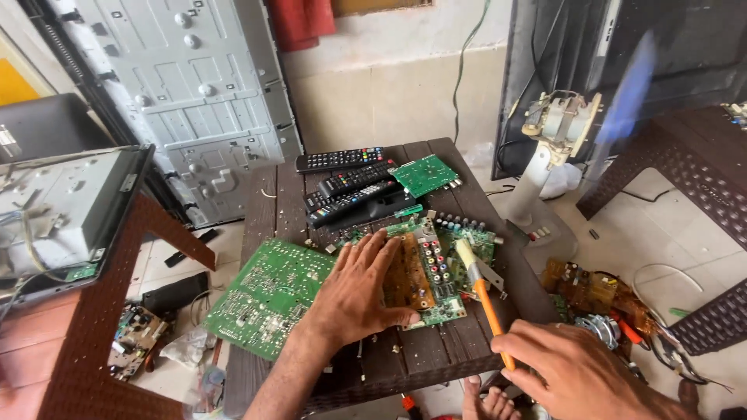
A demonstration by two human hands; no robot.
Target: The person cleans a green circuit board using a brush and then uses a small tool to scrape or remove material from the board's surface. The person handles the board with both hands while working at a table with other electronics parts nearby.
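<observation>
Nearest the lens, the right hand [580, 372] curls shut around the orange handle of a small brush [481, 294], whose pale bristle tip lies over the circuit boards ahead. Bare toes [489, 402] show just below the tabletop's near edge. To the left, the left hand [356, 294] lies flat with fingers spread, its grip open and pressing on a brown circuit board [408, 274]; the thumb reaches the board's near corner. That brown board sits on a stack of green boards studded with coloured round sockets [437, 268], in the middle of the dark, slatted, wood-grain tabletop [424, 354]. Just left of the hand, a large green circuit board [268, 295], its dotted solder side up, overhangs the tabletop's left edge. Farther back lie several black remote controls [350, 183] with rows of small buttons, side by side, and a smaller green board [425, 175] beside them. On the tiled floor to the right rest an amber-brown board and tangled wires [595, 294]. At the left a red-brown stand [109, 311] carries a grey metal chassis. Against the far wall leans a large pale stamped-metal panel [187, 85].
</observation>
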